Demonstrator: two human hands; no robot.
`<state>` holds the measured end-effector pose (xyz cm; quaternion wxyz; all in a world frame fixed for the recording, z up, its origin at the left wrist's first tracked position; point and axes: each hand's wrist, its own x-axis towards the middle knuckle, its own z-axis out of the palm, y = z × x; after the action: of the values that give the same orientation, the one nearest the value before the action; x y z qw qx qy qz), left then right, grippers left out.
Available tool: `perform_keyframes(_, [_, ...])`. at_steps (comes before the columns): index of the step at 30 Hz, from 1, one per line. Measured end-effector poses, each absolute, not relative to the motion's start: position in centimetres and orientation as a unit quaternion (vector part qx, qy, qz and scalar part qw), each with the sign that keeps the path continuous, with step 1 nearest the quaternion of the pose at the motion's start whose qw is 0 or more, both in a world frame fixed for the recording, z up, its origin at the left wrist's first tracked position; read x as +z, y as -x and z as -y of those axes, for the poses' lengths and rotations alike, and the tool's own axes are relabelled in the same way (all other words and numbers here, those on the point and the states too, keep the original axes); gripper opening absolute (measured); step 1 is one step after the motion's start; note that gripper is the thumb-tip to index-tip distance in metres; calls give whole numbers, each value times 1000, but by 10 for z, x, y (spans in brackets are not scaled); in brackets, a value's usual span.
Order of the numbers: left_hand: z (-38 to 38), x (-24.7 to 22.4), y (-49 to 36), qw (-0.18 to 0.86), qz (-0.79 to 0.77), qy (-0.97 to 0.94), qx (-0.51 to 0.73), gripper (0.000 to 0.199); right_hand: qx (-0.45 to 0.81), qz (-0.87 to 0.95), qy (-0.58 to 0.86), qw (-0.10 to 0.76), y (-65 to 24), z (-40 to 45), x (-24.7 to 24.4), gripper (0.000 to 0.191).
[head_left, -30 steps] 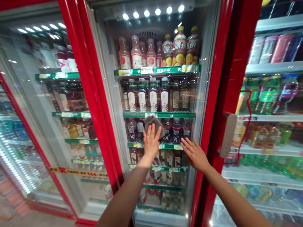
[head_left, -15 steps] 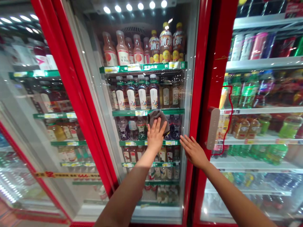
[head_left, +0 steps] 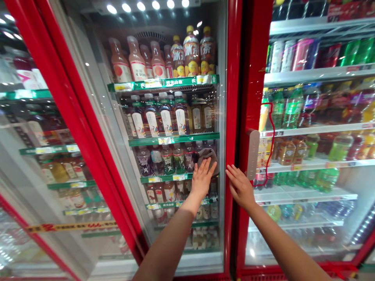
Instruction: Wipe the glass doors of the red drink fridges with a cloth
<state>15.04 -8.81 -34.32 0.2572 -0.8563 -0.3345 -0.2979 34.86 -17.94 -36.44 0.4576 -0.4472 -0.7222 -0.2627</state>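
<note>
My left hand (head_left: 202, 179) presses a dark grey cloth (head_left: 210, 154) flat against the glass door (head_left: 175, 142) of a red-framed drinks fridge. The fingers lie over the cloth, near the right side of the pane and in front of the third shelf's bottles. My right hand (head_left: 240, 188) rests with fingers stretched out and rather close together on the red door frame (head_left: 233, 97), holding nothing. Just above it is the grey door handle (head_left: 252, 154) of the neighbouring fridge. The palms of both hands are hidden.
Behind the glass stand red-labelled juice bottles (head_left: 137, 62), yellow-capped tea bottles (head_left: 191, 54) and dark bottles with white labels (head_left: 166, 117) on green-edged shelves. To the right, another fridge holds cans (head_left: 301, 54) and green bottles (head_left: 293, 111). A yellow strip (head_left: 73, 225) crosses the left-hand door.
My left hand has slid the cloth to the right and slightly down across the glass. My right hand's fingertips have shifted from the pane's edge onto the red frame. The view has turned right.
</note>
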Motion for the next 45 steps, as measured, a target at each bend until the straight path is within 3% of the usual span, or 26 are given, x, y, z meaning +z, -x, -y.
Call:
perform_keyframes(5, [101,-361,-164,222,330,870,-292,75,-219,703,443,512,-342,188,-373,72])
perform_keyframes(10, [115,-341,-183,115,298,883,-344,67,-203,670,438,564,-337,189,-358,70])
perform_keyframes(15, [113,-329,-155,35,207,907,-366,58,-206,701,433,528,-315,169,-360,79])
perform_keyframes(18, [108,-319,-125,70,177,922,-338,60,-224,714,477,461,-294,151,-367,79])
perform_keyframes(23, [96,-295,-76,227,186,911,-289,60,-280,673,571,379,-278,127,-358,75])
perform_keyframes(27, [81,-278,-38,324,200,887,-262,57,-303,646,573,403,-291,122,-370,84])
perform_keyframes(32, [58,-272,-5,336,223,884,-236,56,-327,610,563,452,-302,126,-408,90])
perform_keyframes(39, [22,-291,0,403,140,852,-303,63,-346,607,559,445,-313,113,-387,89])
perform_keyframes(45, [12,-297,-3,449,110,828,-317,68,-353,587,581,439,-304,118,-450,94])
